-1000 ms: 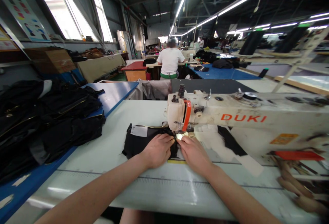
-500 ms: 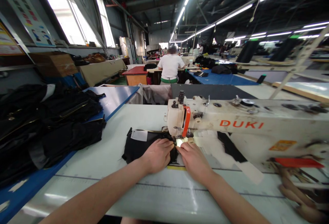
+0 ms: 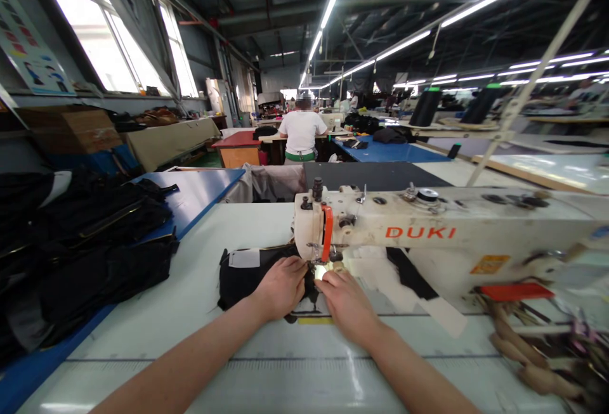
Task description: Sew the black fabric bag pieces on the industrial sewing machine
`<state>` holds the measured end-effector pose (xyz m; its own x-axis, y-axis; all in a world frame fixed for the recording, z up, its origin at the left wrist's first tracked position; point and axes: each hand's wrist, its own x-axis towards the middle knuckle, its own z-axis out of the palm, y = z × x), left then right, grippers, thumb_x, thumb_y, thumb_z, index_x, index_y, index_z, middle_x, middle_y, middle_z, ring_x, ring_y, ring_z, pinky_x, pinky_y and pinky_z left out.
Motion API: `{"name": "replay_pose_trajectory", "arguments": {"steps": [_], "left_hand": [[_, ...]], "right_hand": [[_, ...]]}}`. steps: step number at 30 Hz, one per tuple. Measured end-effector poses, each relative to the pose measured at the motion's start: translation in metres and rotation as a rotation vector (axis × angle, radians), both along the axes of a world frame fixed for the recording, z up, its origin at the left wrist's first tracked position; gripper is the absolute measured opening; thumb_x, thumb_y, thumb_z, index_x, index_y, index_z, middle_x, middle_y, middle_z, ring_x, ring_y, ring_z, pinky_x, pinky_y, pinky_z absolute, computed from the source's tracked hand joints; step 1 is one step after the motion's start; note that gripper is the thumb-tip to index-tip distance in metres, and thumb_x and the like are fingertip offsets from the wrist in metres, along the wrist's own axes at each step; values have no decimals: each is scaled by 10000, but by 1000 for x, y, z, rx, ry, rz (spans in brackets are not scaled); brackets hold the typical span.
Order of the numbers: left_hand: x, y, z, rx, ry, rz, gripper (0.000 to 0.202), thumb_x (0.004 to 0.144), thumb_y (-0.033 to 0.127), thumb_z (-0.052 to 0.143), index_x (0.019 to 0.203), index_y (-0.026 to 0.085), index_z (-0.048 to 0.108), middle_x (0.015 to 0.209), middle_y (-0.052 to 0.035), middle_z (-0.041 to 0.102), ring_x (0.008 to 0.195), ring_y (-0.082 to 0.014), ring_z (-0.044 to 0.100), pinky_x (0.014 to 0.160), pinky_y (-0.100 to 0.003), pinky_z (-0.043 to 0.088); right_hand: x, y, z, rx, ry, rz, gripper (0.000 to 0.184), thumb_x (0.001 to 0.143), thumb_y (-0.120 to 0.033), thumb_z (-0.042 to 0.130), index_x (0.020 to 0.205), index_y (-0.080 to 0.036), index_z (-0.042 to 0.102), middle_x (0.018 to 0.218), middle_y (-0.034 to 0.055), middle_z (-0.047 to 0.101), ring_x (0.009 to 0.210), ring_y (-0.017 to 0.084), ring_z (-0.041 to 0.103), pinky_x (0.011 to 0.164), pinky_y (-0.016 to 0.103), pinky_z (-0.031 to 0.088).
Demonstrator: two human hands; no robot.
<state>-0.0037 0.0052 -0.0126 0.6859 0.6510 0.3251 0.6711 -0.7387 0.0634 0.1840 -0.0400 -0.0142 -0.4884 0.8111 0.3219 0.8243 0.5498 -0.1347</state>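
A black fabric piece (image 3: 238, 281) with a white label (image 3: 244, 258) and a zipper along its far edge lies on the pale table, left of the sewing machine (image 3: 352, 224). My left hand (image 3: 280, 284) is closed over its right end, with fingertips beside the needle area. Close to it, my right hand (image 3: 349, 303) has its fingers bunched at the fabric's right edge, by the lit presser foot. The machine's head partly hides the spot under the needle, and the fingertips are hard to make out.
A heap of black zippered garments (image 3: 85, 262) covers the blue table at left. Right of the needle lie white strips (image 3: 442, 316) and a black strip (image 3: 412, 271). A red pad (image 3: 516, 291) and cluttered tools sit at far right. A seated person (image 3: 302, 129) works ahead.
The whole view has shifted, so the scene sits further left and slightly lower. Both hands stay by the needle. The fabric's near edge looks slightly more bunched between them.
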Motion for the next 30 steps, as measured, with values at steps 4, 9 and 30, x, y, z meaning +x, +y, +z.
{"name": "replay_pose_trajectory", "arguments": {"steps": [4,9,30], "left_hand": [[0,-1,0,2,-1,4,272,892,182,416,1107,123,571,1178,-115,601,1124,-227,512,983,-395,411],[0,-3,-1,9,-7,8,277,894,187,417,1111,127,579,1162,-109,616,1125,-227,518,988,-400,405],[-60,-92,19,-55,-207,-36,344,911,178,409,1225,214,546,1338,-38,517,1255,-181,442,1069,-358,381]], "right_hand": [[0,-2,1,4,18,-9,176,836,-64,502,899,-185,614,847,44,563,836,203,460,769,321,368],[1,-3,2,-10,46,-11,217,846,-65,493,960,-190,629,865,46,569,867,206,464,789,320,375],[-23,-40,3,-29,130,197,302,853,-80,471,1078,-198,633,1085,67,615,1041,220,508,939,373,409]]}}
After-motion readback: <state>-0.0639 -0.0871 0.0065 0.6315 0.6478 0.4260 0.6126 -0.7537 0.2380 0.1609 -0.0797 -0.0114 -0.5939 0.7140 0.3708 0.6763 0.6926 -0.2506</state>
